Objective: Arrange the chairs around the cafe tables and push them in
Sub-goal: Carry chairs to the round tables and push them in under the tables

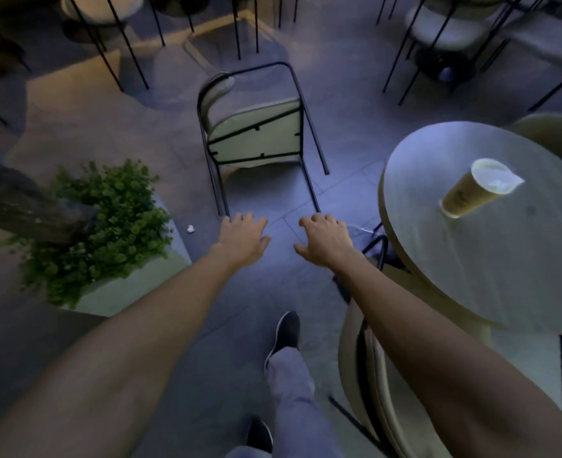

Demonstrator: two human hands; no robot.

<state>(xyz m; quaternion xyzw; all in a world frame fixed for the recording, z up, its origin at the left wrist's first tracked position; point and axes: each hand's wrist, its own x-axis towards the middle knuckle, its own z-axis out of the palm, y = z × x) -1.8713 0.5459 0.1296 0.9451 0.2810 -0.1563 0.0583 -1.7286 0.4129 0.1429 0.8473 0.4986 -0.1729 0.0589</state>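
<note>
A cream-cushioned chair point(256, 137) with a thin black metal frame lies tipped over on the floor ahead, its seat underside and legs pointing toward me. My left hand point(243, 238) reaches out with fingers spread, fingertips just short of the chair's left leg end. My right hand point(326, 239) is stretched beside it, fingers loosely bent, close to the right leg end. Neither hand holds anything. A round cafe table point(455, 266) stands at the right, with another cream chair point(369, 375) tucked beneath its near edge.
A paper cup point(474, 190) stands on the round table. A planter with green foliage point(107, 226) sits at the left beside a dark trunk. Several more chairs and table bases stand at the back. A scrap of paper point(190, 229) lies on the floor.
</note>
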